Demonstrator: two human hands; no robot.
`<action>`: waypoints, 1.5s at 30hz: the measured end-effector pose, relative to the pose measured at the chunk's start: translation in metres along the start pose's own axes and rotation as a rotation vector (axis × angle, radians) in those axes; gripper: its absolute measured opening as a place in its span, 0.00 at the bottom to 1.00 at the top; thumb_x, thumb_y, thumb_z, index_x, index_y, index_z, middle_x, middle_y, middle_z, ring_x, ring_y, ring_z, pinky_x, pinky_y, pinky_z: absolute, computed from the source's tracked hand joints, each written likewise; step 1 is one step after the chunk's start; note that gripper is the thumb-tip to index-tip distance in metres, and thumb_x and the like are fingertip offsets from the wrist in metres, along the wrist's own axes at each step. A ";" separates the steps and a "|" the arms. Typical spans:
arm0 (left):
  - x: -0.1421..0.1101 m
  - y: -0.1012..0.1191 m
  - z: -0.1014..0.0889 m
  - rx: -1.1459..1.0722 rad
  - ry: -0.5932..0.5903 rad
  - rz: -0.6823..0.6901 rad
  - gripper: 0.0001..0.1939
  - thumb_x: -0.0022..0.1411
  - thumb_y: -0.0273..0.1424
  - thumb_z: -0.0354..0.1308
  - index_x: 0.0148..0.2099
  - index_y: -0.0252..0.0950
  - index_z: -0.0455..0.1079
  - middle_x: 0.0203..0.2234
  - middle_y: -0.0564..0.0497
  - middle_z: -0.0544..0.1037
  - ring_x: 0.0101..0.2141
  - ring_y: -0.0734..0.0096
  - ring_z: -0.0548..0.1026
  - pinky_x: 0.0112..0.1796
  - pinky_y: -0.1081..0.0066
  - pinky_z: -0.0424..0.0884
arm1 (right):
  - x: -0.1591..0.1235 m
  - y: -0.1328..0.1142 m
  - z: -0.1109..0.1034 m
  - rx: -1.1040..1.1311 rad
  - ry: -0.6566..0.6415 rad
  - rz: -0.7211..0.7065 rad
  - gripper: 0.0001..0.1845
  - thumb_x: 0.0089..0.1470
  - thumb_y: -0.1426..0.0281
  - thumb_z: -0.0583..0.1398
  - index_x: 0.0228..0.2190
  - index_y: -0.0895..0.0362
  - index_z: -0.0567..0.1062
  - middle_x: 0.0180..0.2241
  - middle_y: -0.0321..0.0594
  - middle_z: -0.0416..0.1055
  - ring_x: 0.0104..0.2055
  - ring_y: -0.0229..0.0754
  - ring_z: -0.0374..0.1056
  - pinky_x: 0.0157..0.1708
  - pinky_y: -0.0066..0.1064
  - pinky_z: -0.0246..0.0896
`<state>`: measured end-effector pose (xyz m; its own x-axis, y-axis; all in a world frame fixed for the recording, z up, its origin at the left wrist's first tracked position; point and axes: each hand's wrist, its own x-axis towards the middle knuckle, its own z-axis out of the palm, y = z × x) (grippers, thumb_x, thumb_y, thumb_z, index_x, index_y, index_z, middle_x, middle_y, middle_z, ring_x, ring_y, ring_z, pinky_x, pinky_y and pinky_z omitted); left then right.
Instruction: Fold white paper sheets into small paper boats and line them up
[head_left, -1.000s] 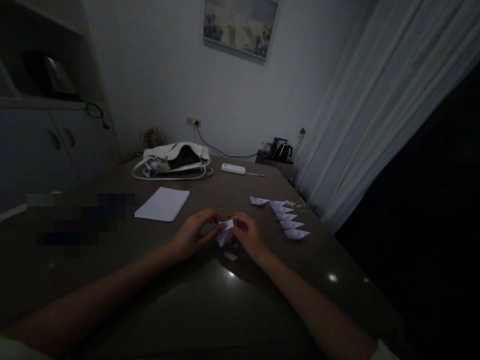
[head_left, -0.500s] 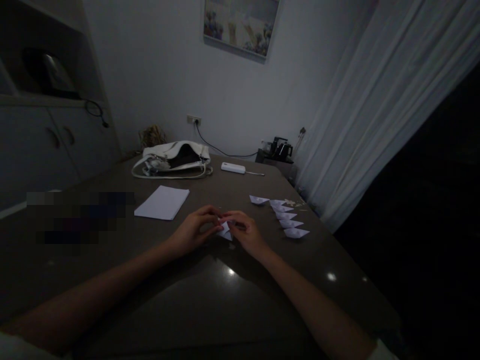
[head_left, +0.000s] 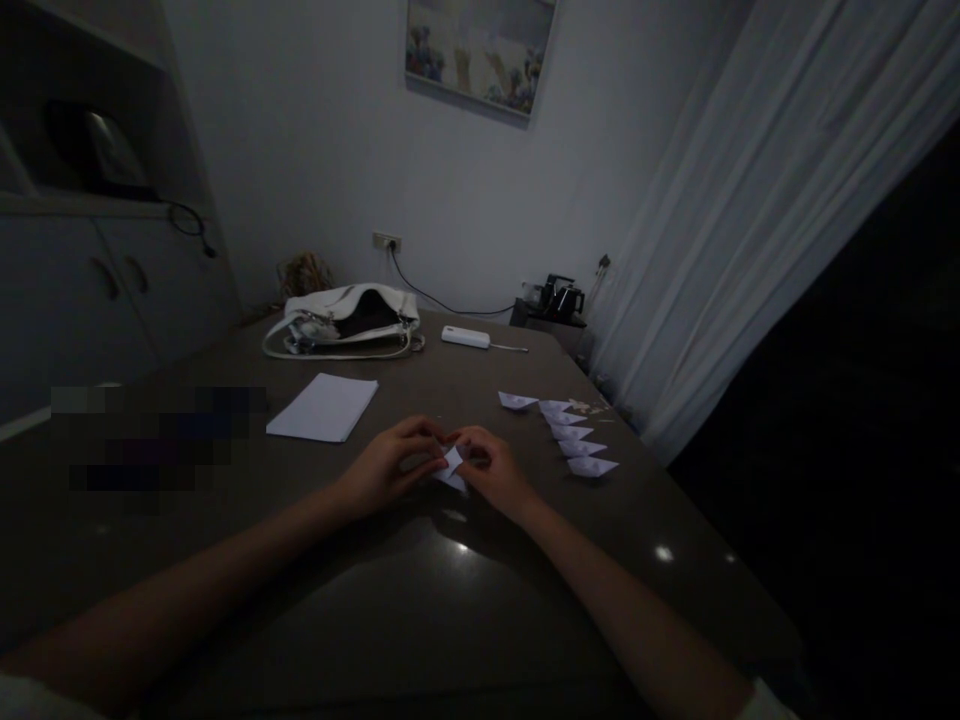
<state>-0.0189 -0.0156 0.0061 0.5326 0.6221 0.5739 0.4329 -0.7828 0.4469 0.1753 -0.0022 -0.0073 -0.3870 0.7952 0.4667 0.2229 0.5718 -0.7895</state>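
Note:
A small folded piece of white paper (head_left: 452, 466) is held just above the dark table, between my two hands. My left hand (head_left: 391, 462) pinches its left side with thumb and fingers. On the other side, my right hand (head_left: 491, 470) has its thumb and fingers closed on the paper. The fingers cover part of the folds. Right of my hands, several folded paper boats (head_left: 582, 448) stand in a slanting row, with one paper boat (head_left: 517, 401) a little apart at the far left end. A stack of white paper sheets (head_left: 324, 408) lies to the left.
The dark glossy table (head_left: 360, 610) reaches back to the wall. A white handbag (head_left: 345, 318) lies open at the back left, beside a white power bank (head_left: 466, 337) with a short cable. Small pale scraps (head_left: 579, 406) lie behind the boats. A blurred-out patch covers the left side.
My hands have shifted the folded paper slightly toward me, and its lower edge shows a bit wider. The boats, sheets and bag stay put.

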 end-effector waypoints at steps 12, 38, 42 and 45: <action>0.002 0.000 -0.006 0.039 0.011 0.009 0.09 0.63 0.34 0.52 0.40 0.36 0.71 0.37 0.48 0.69 0.39 0.68 0.70 0.41 0.70 0.68 | 0.000 -0.014 -0.005 -0.255 -0.068 -0.169 0.03 0.50 0.73 0.59 0.31 0.58 0.73 0.35 0.41 0.71 0.37 0.40 0.67 0.36 0.29 0.60; 0.002 0.003 -0.007 0.014 -0.036 0.008 0.09 0.62 0.34 0.55 0.37 0.34 0.73 0.28 0.49 0.77 0.31 0.68 0.71 0.35 0.70 0.64 | -0.003 -0.015 -0.004 -0.235 -0.042 -0.098 0.07 0.45 0.78 0.58 0.30 0.56 0.70 0.33 0.37 0.69 0.33 0.36 0.66 0.30 0.24 0.61; 0.002 0.004 -0.005 0.003 -0.055 -0.025 0.10 0.62 0.35 0.55 0.34 0.35 0.73 0.28 0.49 0.77 0.31 0.68 0.72 0.36 0.70 0.64 | -0.004 -0.014 -0.004 -0.264 -0.061 -0.100 0.06 0.46 0.77 0.59 0.29 0.56 0.70 0.33 0.37 0.69 0.33 0.36 0.66 0.30 0.25 0.61; 0.002 0.006 -0.005 -0.002 -0.058 -0.046 0.10 0.61 0.35 0.55 0.33 0.35 0.72 0.28 0.50 0.76 0.32 0.69 0.71 0.36 0.71 0.64 | -0.004 -0.015 -0.003 -0.258 -0.082 -0.099 0.04 0.45 0.76 0.60 0.27 0.57 0.70 0.32 0.37 0.68 0.33 0.36 0.66 0.30 0.25 0.61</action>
<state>-0.0188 -0.0187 0.0134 0.5532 0.6573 0.5118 0.4569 -0.7531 0.4734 0.1760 -0.0135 0.0043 -0.4869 0.7201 0.4944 0.3968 0.6866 -0.6092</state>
